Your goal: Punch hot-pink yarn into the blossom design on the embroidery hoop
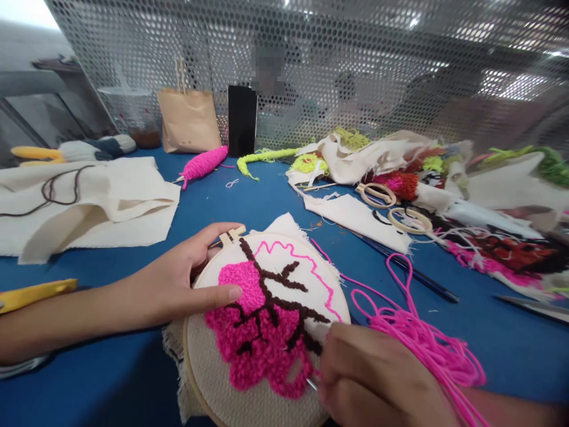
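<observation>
My left hand grips the upper left edge of a round wooden embroidery hoop, its thumb pressed on the fabric. White cloth is stretched in the hoop, bearing a fluffy pink yarn patch and dark brown branch lines. A thin pink outline curves across the upper right. Over the lower right of the hoop, my right hand is closed around a punch needle; only its metal tip shows at the pink loops. The handle is hidden in my fingers. Loose pink yarn lies beside this hand.
Left are folded cream cloth and a yellow-handled tool. Behind stand a paper bag, a phone and a pink yarn skein. Rightward lie cloth scraps, small hoops, a dark pen-like stick and scissor blades.
</observation>
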The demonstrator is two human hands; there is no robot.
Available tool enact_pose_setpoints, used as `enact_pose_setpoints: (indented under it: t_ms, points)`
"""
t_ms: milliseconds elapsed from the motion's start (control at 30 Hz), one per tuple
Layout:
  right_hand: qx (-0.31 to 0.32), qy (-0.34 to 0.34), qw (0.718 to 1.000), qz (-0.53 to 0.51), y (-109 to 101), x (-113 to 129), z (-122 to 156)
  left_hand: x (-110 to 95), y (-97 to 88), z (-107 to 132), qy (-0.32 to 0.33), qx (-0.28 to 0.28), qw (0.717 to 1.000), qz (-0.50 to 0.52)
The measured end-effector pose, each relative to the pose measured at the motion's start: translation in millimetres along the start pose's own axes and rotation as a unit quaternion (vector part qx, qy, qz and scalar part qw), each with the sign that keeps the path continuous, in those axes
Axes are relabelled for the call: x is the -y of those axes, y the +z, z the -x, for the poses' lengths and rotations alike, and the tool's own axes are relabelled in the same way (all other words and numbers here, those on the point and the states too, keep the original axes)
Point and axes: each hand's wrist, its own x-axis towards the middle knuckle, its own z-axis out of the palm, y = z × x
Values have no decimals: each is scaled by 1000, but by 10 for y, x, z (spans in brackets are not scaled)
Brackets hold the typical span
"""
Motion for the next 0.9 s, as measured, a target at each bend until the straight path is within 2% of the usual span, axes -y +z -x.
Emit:
enact_pose_setpoints:
  t_ms: [100, 200, 333, 467, 600, 733, 900]
  points:
    - [8, 10, 1000, 7, 35, -20, -60, 14, -20, 2, 40, -21, 996, -83]
    - [17, 21, 999, 19, 61, -25, -142, 19, -18, 25, 36, -18, 991, -127]
    - [14, 30, 999, 26, 134, -39, -215, 20, -4, 56, 28, -1, 992, -127]
    - [-18, 29, 999, 6, 186, -57, -254, 23, -15, 47, 34, 7, 992, -118]
    - [-40, 27, 999, -18, 94, -4, -295, 20, -32, 24, 36, 9, 992, -124]
    - [-90, 38, 995, -19, 3, 77, -282, 21, -33, 17, 20, 23, 994, -101]
    - [-65, 16, 997, 31, -12, 101, -181, 56, -37, 9, 23, 21, 994, -109]
